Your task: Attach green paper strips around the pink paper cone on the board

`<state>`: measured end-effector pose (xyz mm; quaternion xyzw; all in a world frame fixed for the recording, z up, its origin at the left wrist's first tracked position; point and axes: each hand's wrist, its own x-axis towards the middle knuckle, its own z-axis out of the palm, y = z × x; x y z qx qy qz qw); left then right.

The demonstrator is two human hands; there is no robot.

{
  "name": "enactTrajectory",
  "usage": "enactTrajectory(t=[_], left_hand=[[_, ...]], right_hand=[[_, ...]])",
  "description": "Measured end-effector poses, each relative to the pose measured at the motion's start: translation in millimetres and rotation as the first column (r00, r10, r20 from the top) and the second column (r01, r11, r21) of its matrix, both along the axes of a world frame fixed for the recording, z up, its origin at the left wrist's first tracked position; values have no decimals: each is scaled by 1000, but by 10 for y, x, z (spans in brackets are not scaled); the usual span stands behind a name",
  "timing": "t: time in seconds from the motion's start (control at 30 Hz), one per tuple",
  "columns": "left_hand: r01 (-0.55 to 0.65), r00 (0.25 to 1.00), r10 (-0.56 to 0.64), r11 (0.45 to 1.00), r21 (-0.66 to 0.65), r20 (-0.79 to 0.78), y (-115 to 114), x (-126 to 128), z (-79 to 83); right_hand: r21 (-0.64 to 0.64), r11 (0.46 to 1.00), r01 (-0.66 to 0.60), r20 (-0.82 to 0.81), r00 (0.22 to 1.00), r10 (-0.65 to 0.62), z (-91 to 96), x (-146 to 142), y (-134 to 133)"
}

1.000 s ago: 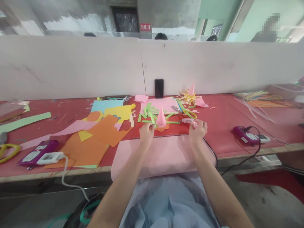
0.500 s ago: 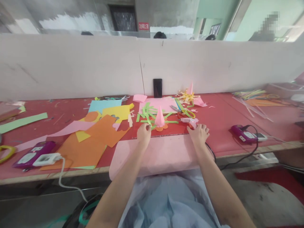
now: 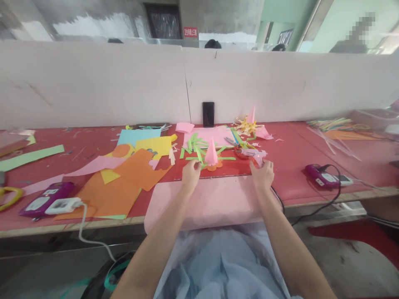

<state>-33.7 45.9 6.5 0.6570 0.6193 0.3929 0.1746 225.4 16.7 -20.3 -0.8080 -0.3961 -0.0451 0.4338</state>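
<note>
A small pink paper cone [image 3: 211, 153] stands on an orange flower-shaped cutout [image 3: 214, 167], on a red mat with loose green paper strips [image 3: 195, 148] around it. My left hand [image 3: 190, 172] is just left of the cone, fingers pinched on a green strip at its base. My right hand [image 3: 263, 174] is closed around a pink-white glue gun [image 3: 254, 154], held a little above the mat to the right of the cone. Its black cord [image 3: 311, 211] trails off the table edge. A large pink sheet [image 3: 212, 201] lies under both wrists.
Orange [image 3: 124, 187], yellow [image 3: 156, 146] and blue sheets lie to the left. Scissors [image 3: 240, 146] and a yellow paper flower [image 3: 247, 124] sit behind the cone. A phone [image 3: 208, 114] leans on the white partition. Purple devices rest at left [image 3: 42, 201] and right [image 3: 321, 176].
My right hand has lifted the glue gun off the mat and raised it slightly. My left hand stays by the cone's base.
</note>
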Motion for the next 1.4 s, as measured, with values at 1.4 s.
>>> enactTrajectory(t=[1.4], left_hand=[[225, 974, -225, 968, -107, 8, -48, 75, 28]], right_hand=[[-17, 869, -494, 444, 776, 449, 47, -343, -95]])
